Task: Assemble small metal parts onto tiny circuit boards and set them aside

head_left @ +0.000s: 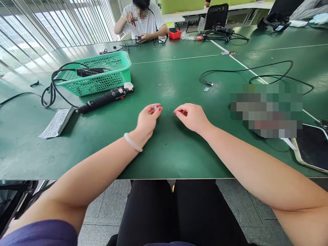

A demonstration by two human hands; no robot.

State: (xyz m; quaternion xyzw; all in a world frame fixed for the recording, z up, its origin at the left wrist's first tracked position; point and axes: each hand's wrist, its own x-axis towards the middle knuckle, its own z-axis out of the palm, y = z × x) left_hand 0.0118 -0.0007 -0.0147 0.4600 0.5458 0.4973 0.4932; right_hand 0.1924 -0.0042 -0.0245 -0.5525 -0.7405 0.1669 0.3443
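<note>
Dark purple sleeve (43, 232) at the near left, beside black-trousered thighs (151, 212), below the near edge of a green tabletop (166, 157). Over that surface, left hand (146, 119) with thumb and fingertips nearly closed around a small, pale, bluish-white piece (155, 107). Right hand (194, 117) just to the right, apart from the left, fingers curled, thumb and forefinger tips close together; cannot tell whether touching or holding anything.

For good handling, best to pinch so small a piece lightly by its edges, turn it with the fingertips rather than the wrist, and work low over the tabletop in case of a drop. Worth steadying both wrists against the near edge, well clear of the black corded cylindrical tool (102, 99) beside the green mesh plastic basket (94, 87) at left.

Hard to make out: shape and markings of the piece, mostly covered by fingers. Blurred out entirely: pixelated patch (266, 111) at right. Cut off by the right edge: dark-screened device in a pale case (311, 147). Masked too: face of the white-shirted person (153, 20) at the far side.
</note>
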